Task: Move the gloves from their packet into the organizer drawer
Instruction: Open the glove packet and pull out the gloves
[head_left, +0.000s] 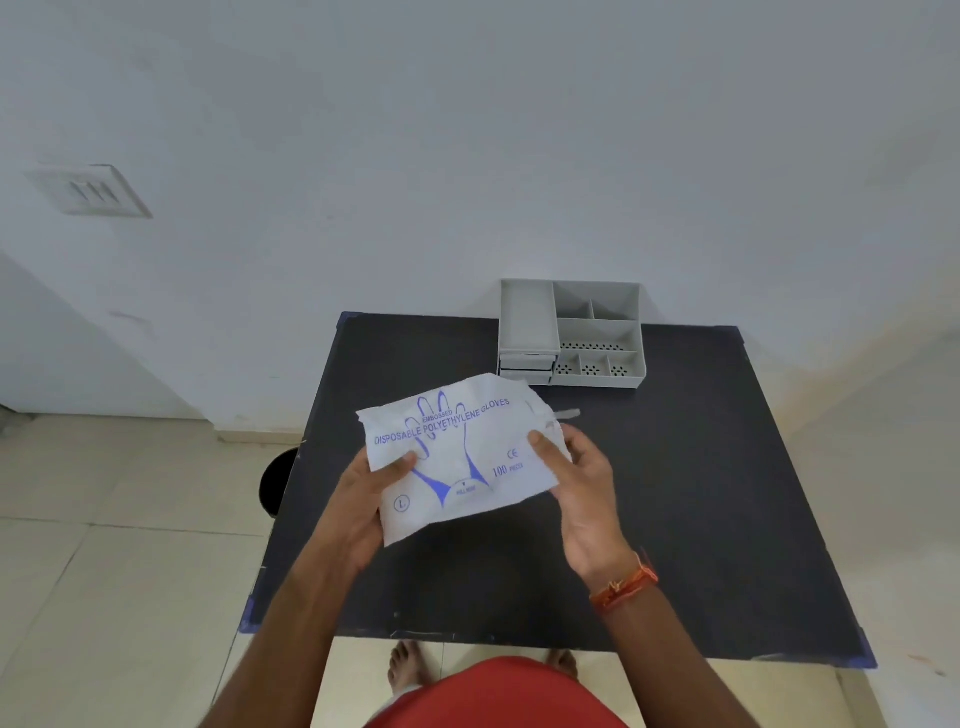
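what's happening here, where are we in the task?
A person holds the glove packet above the black table, left hand on its near left edge and right hand at its right end. No glove is visibly out yet. The grey organizer sits at the table's far edge; its drawers on the left side look shut, so nothing has been moved across.

The single head camera is looking forward and steeply down from standing height, close over the black table (675, 493), probably bending its edges through wide-angle distortion.
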